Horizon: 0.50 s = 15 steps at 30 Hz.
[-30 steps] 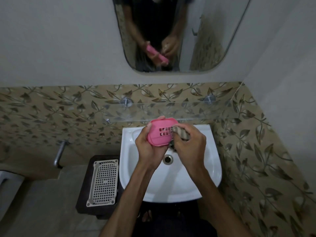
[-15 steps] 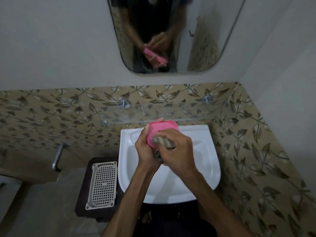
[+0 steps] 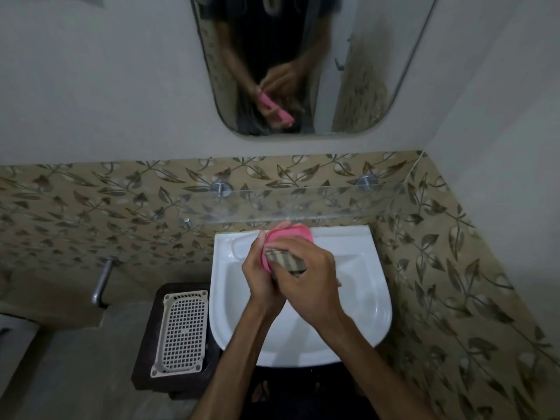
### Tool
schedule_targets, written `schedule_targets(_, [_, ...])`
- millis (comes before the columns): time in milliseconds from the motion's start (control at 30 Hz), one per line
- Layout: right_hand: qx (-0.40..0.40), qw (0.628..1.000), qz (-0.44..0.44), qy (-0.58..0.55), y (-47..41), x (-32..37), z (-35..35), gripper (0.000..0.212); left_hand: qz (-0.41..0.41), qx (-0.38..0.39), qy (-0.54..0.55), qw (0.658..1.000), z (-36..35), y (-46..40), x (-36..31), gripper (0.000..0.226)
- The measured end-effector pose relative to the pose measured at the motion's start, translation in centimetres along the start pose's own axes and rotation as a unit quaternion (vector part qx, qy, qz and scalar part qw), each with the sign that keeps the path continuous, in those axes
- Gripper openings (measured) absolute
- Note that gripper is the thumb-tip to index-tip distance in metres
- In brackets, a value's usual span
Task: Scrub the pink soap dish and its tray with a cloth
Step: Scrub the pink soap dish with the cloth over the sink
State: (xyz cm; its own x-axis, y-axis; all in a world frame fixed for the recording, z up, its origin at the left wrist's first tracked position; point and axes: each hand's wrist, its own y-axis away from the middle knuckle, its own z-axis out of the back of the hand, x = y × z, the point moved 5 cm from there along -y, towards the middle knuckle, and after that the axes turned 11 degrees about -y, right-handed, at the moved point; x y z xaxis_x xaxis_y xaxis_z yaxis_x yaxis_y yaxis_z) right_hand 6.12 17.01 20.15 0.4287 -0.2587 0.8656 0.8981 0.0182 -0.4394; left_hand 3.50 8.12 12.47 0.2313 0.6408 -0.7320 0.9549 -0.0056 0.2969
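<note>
Over the white sink (image 3: 357,316) my left hand (image 3: 260,277) grips the pink soap dish (image 3: 292,233) from the left and below, its top edge tilted away from me. My right hand (image 3: 309,277) holds a striped grey-brown cloth (image 3: 286,262) pressed against the dish's near face and covers most of it. Only the dish's upper rim shows. The mirror (image 3: 303,65) reflects both hands and the dish from the far side.
A beige perforated tray (image 3: 181,325) lies on a dark stool (image 3: 145,359) left of the sink. A glass shelf (image 3: 297,204) juts out just above the dish. A metal tap (image 3: 101,283) sticks out of the leaf-patterned wall at left.
My right hand with the cloth has slid from the dish's right side across its face toward the left, now covering the slotted area. The dish stays gripped in my left hand.
</note>
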Motion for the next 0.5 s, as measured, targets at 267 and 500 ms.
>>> schedule_targets(267, [0.044,0.998,-0.052,-0.009,1.3,-1.3,0.4,0.029,0.024,-0.044,-0.028,0.998,0.7,0.5,1.1,0.044])
schedule_targets(500, [0.039,0.999,-0.008,0.032,2.9,-1.5,1.0,0.027,0.033,-0.031,-0.043,0.998,-0.1,0.3,-0.1,0.056])
